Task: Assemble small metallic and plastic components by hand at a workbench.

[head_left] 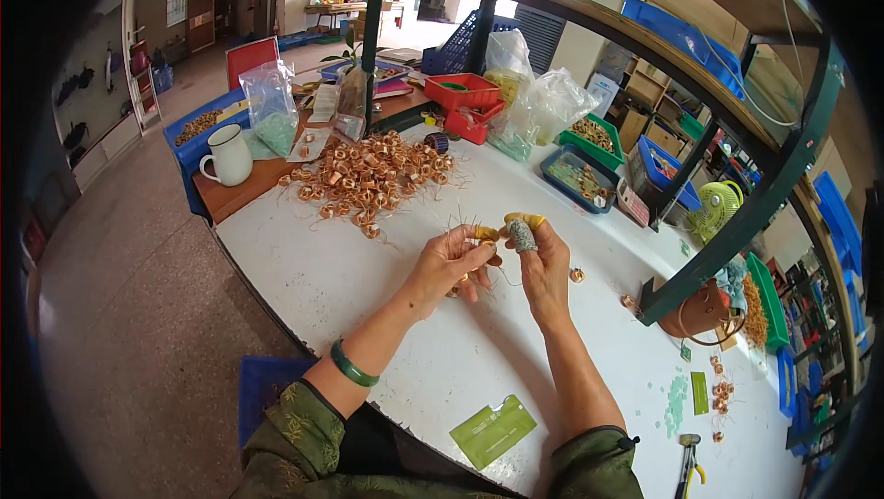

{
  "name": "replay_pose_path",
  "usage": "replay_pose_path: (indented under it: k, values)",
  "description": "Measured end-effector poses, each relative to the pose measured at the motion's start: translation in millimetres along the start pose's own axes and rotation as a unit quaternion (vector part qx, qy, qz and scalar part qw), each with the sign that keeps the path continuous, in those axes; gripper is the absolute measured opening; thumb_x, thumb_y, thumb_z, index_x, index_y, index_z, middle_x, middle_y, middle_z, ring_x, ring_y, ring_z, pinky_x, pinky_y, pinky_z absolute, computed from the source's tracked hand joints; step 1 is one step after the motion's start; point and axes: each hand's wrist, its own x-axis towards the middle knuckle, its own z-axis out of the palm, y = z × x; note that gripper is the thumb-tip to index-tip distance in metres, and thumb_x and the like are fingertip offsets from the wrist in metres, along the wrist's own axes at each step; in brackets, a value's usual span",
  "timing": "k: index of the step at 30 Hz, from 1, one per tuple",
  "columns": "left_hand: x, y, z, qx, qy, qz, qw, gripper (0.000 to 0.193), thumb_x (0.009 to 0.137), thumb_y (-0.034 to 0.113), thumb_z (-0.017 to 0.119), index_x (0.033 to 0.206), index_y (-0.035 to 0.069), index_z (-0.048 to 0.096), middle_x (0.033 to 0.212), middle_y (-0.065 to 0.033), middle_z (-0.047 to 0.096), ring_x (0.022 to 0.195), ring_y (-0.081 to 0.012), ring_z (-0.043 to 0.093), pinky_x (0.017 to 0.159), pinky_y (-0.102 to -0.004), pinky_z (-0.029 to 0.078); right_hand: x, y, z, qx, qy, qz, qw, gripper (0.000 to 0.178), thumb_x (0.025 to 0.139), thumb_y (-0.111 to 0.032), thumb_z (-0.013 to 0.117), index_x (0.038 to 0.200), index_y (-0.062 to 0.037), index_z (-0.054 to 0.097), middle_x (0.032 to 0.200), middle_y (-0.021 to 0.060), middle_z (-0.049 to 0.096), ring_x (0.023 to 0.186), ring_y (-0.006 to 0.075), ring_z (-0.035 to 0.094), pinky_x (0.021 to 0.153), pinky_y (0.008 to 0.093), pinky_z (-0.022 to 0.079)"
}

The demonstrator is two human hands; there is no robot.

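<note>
Pinching a copper coil mid-frame, your left hand likely steadies it for your right hand, fingertips together, their hold unclear.

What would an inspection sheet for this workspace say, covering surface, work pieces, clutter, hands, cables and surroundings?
Surface: white table, dark specks on it.
Work pieces: big heap of copper coils at the far left; a few loose coils at the right.
Clutter: green packet near the front edge; yellow-handled tool at front right; mug at far left.
Hands: left hand pinches a coil, partly hidden; right hand meets it, its grip unclear.
Cables: white cord looping down at the shelf.
Surroundings: red bin at the back; green fan on the right.
</note>
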Motion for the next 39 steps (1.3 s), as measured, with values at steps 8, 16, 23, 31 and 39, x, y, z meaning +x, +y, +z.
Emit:
replay_pose_path:
  k: [8,16,23,31,39]
  values:
    - [3,-1,1,-0.061,-0.012,0.007,0.998,0.016,0.090,0.015,0.062,0.105,0.009,0.060,0.089,-0.0054,0.068,0.059,-0.0055,0.059,0.038,-0.0147,0.040,12,4,-19,0.155,-0.058,0.143,0.976,0.024,0.083,0.006,0.045,0.097,0.0013,0.063,0.087,0.0093,0.065,0.073,0.0167,0.059,0.071,0.0264,0.046]
    - [4,-8,-3,0.025,0.042,-0.020,0.999,0.013,0.090,0.017,0.062,0.100,0.009,0.060,0.087,-0.0054,0.069,0.055,-0.0043,0.056,0.037,-0.0149,0.036,0,-9,-3,0.040,-0.060,0.065,0.995,0.031,0.082,0.005,0.039,0.097,-0.0021,0.065,0.091,0.0100,0.067,0.072,0.0158,0.061,0.071,0.0235,0.044]
    - [3,-3,-5,-0.044,0.013,0.004,0.999,0.013,0.090,0.018,0.062,0.100,0.010,0.060,0.086,-0.0056,0.068,0.054,-0.0038,0.055,0.036,-0.0154,0.035,9,-13,-15,0.184,-0.025,0.180,0.966,0.025,0.085,0.003,0.044,0.096,-0.0049,0.065,0.089,0.0096,0.068,0.072,0.0150,0.062,0.070,0.0231,0.046]
    - [1,2,-6,-0.039,-0.010,-0.026,0.999,0.013,0.090,0.018,0.063,0.099,0.009,0.060,0.086,-0.0049,0.068,0.054,-0.0035,0.053,0.037,-0.0151,0.035,12,-8,-21,0.154,-0.067,0.185,0.968,0.029,0.083,0.005,0.040,0.098,-0.0047,0.063,0.089,0.0096,0.068,0.072,0.0146,0.063,0.069,0.0220,0.046]
    - [2,-4,-1,0.099,0.062,0.043,0.992,0.012,0.090,0.016,0.062,0.097,0.006,0.060,0.087,-0.0051,0.068,0.055,-0.0038,0.052,0.037,-0.0161,0.036,7,9,-10,0.107,-0.018,0.186,0.977,0.031,0.082,0.005,0.038,0.102,-0.0030,0.061,0.090,0.0116,0.068,0.073,0.0159,0.065,0.069,0.0226,0.047]
